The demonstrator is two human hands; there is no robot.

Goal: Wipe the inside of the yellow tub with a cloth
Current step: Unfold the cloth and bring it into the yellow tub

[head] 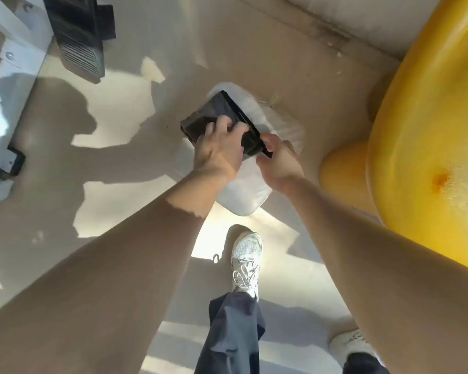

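While your left hand (219,151) grips the cloth (214,114) and your right hand (280,161) pinches its edge, probably to unfold it, the tub (422,130) stands near, unwiped

Yellow tub (422,117), black packet (208,114).

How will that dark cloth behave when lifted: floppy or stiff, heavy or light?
Probably floppy: the dark cloth shows creases and bunches under the left hand. Its straight edge, pinched by the right hand, may be a fold and hold slightly firmer. Likely light, since a mere pinch seems to hold that side.
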